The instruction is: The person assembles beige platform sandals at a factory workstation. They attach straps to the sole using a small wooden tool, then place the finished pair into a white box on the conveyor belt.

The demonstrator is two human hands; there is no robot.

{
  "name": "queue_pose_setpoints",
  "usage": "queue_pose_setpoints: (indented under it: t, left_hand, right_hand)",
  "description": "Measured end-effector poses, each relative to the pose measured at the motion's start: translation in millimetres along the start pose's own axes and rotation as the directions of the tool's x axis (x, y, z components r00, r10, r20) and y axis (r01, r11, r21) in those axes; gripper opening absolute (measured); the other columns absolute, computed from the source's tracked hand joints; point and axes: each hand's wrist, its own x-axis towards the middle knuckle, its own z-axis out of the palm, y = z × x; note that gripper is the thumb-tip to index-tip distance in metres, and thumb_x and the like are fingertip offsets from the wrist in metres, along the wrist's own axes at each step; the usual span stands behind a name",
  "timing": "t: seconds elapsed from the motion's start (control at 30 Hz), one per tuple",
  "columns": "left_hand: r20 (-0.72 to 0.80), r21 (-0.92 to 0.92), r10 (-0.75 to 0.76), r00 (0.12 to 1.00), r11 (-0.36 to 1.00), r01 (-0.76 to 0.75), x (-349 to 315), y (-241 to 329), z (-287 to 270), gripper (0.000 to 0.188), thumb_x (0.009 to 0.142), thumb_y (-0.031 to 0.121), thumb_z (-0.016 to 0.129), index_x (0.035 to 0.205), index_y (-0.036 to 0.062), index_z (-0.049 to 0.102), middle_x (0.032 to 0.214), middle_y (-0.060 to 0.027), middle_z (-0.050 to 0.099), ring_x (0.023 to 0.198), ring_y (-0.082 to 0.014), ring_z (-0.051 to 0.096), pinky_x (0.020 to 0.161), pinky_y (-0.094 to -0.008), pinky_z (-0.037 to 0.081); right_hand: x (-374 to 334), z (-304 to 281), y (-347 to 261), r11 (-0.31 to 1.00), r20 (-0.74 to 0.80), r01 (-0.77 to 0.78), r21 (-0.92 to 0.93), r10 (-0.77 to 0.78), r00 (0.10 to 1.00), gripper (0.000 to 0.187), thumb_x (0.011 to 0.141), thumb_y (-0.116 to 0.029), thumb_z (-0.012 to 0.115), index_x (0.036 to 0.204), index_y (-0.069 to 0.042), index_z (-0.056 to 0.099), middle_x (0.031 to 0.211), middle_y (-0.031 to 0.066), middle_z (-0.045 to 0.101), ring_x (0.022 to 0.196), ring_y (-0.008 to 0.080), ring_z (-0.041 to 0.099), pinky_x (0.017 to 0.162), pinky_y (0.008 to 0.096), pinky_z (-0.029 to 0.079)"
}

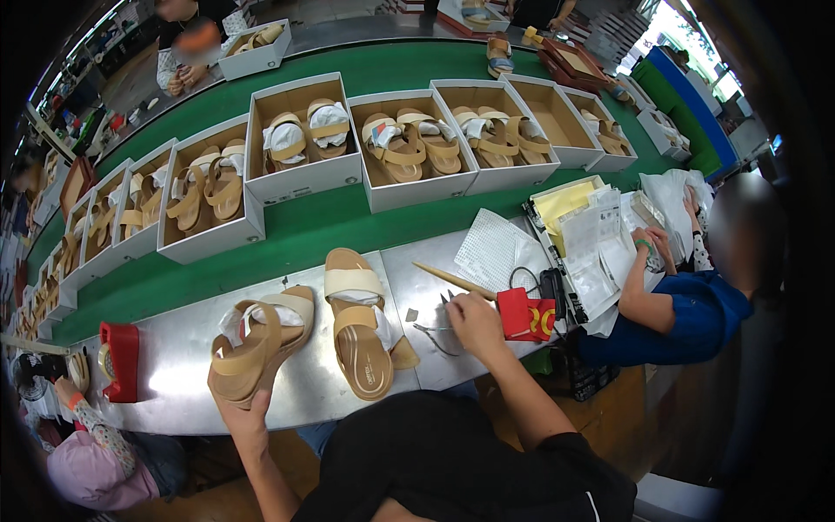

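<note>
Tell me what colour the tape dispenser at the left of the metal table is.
Red. The tape dispenser shows best in the head view.

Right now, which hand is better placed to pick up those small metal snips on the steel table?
The right hand, probably. It hovers directly over the metal snips, fingers pointing down at them. The left hand is occupied, gripping the heel end of the tan sandal at the table's near edge.

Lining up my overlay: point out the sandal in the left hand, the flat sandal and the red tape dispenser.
held sandal [252, 348], head view, tan strap
flat sandal [361, 348], head view, insole
red tape dispenser [122, 358], head view, red body
</note>
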Motion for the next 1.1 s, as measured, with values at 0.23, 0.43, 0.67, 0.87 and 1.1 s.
queue_pose_setpoints:
  t: [0.23,0.43,0.67,0.87,1.1]
  left_hand:
    - [-0.155,0.212,0.035,0.987,0.977,-0.002,19.0,34.1,36.5,0.073,0.076,0.002,0.083,0.139,-0.0055,0.046,0.128,-0.0139,0.058,0.116,-0.0213,0.057,0.101,-0.0332,0.045]
    - [0.043,0.575,0.249,0.968,0.786,-0.227,35.1,73.0,50.4,0.074,0.075,0.009,0.085,0.139,-0.0054,0.05,0.118,-0.0132,0.064,0.106,-0.0205,0.062,0.093,-0.0315,0.049]
    - [0.125,0.606,0.359,0.925,0.71,-0.358,47.8,91.4,74.4,0.073,0.069,0.014,0.089,0.132,-0.005,0.057,0.12,-0.0193,0.067,0.105,-0.0285,0.067,0.094,-0.0353,0.051]
    - [0.256,0.628,0.435,0.863,0.604,-0.491,54.6,94.5,85.3,0.074,0.064,0.025,0.091,0.126,0.0004,0.062,0.111,-0.0176,0.071,0.097,-0.0337,0.069,0.084,-0.0383,0.055]
    - [0.242,0.622,0.47,0.849,0.597,-0.507,54.1,89.6,72.1,0.074,0.059,0.025,0.09,0.126,0.0064,0.064,0.106,-0.0124,0.072,0.089,-0.0294,0.07,0.075,-0.0363,0.056]
  right_hand:
    - [-21.3,37.7,-61.5,0.989,0.079,0.144,-0.025,-0.141,0.987,0.04,0.085,-0.027,0.073,0.117,-0.006,0.063,0.106,0.0156,0.06,0.096,0.0342,0.063,0.075,0.0444,0.055]
    - [-53.6,46.6,-63.7,0.982,0.242,0.182,0.049,-0.189,0.952,0.053,0.081,-0.026,0.077,0.125,-0.004,0.056,0.105,0.0161,0.055,0.102,0.0347,0.06,0.081,0.0438,0.054]
    - [-27.5,42.3,-56.4,0.835,0.146,-0.09,0.542,0.011,0.989,0.054,0.1,-0.022,0.059,0.143,-0.001,0.034,0.123,0.0219,0.061,0.106,0.033,0.063,0.092,0.0421,0.049]
    - [-0.1,-17.5,-150.3,0.519,-0.247,0.311,0.796,-0.19,0.95,0.047,0.093,-0.004,0.066,0.13,0.001,0.038,0.1,0.0165,0.066,0.091,0.0167,0.067,0.075,0.0308,0.054]
    - [12.1,-12.2,-204.8,0.414,-0.425,0.747,0.52,-0.633,0.647,0.034,0.088,0.001,0.07,0.114,-0.001,0.049,0.096,0.0166,0.07,0.077,0.0286,0.072,0.066,0.0329,0.057]
